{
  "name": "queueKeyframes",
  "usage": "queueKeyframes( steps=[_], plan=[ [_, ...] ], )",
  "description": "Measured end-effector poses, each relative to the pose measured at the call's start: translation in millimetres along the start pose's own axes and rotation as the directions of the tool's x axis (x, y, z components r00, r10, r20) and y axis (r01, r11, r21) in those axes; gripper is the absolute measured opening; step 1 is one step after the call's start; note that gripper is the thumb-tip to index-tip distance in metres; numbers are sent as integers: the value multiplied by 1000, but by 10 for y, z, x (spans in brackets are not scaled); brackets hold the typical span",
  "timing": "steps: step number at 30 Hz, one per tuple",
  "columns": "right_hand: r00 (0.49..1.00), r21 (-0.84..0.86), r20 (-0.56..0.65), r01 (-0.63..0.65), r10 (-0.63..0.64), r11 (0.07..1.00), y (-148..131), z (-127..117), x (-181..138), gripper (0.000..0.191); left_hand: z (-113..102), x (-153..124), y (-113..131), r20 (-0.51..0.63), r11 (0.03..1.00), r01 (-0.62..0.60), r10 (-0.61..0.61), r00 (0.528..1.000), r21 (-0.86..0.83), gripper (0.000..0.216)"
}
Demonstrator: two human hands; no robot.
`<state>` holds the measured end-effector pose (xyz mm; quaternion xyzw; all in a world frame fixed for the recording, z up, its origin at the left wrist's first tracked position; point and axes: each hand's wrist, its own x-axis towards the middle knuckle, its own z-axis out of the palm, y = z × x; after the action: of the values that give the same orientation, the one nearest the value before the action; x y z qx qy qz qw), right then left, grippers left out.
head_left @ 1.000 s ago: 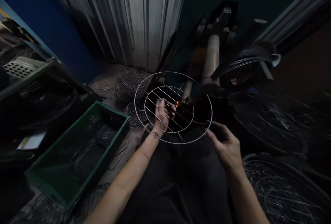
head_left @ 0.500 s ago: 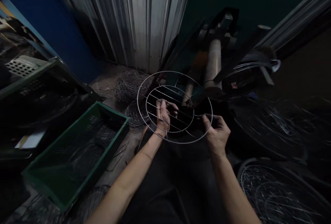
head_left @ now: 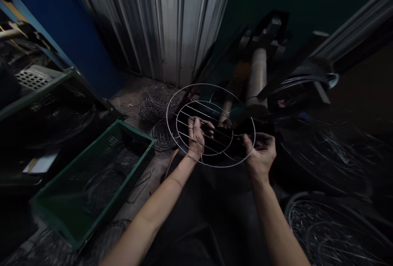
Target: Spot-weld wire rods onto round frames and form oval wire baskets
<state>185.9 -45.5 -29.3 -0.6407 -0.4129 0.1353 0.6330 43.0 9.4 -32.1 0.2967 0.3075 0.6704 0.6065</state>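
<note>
A round wire rack point(head_left: 166, 114), made of an outer ring, a smaller inner ring and several parallel crossbars, is held tilted in front of me. My left hand point(head_left: 196, 136) reaches under it, its thumb and fingers closed on a crossbar inside the inner ring. On the rack's right side, my right hand point(head_left: 260, 151) pinches a short wire spoke between the two rings. Its other fingers are curled and partly in shadow. Behind the rack's far edge is the metal cylinder point(head_left: 258, 73) of a green machine point(head_left: 294, 2).
A green plastic crate point(head_left: 76, 163) with wire pieces stands at the left. Tangled wire coils point(head_left: 158, 102) lie on the floor beyond it. A round tub point(head_left: 290, 204) of wire pieces is at lower right. Corrugated metal sheeting point(head_left: 168, 24) rises ahead, beside a blue panel point(head_left: 82, 32).
The whole view has shifted slightly, so everything appears a little further right. The rack's near edge sits slightly higher. Both hands keep the same hold.
</note>
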Motion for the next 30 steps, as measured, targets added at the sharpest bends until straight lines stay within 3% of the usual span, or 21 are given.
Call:
queueKeyframes(
  steps=[9, 23, 27, 30],
  plan=[
    [999, 52, 27, 21, -23, 998, 50, 84, 166, 40, 85, 97, 15, -2, 999, -9, 9, 1000, -44, 25],
    [996, 49, 91, 17, -21, 999, 54, 106, 231, 40, 46, 164, -34, 2, 999, -30, 30, 1000, -14, 24],
    [990, 0, 135, -38, 37, 999, 51, -10, 187, 42, 31, 151, -57, -16, 1000, -17, 17, 1000, -3, 27],
    [993, -117, 92, -59, 70, 991, 18, -267, 48, 42, 4, 57, -23, -39, 999, 16, -15, 999, 43, 33]
  ],
)
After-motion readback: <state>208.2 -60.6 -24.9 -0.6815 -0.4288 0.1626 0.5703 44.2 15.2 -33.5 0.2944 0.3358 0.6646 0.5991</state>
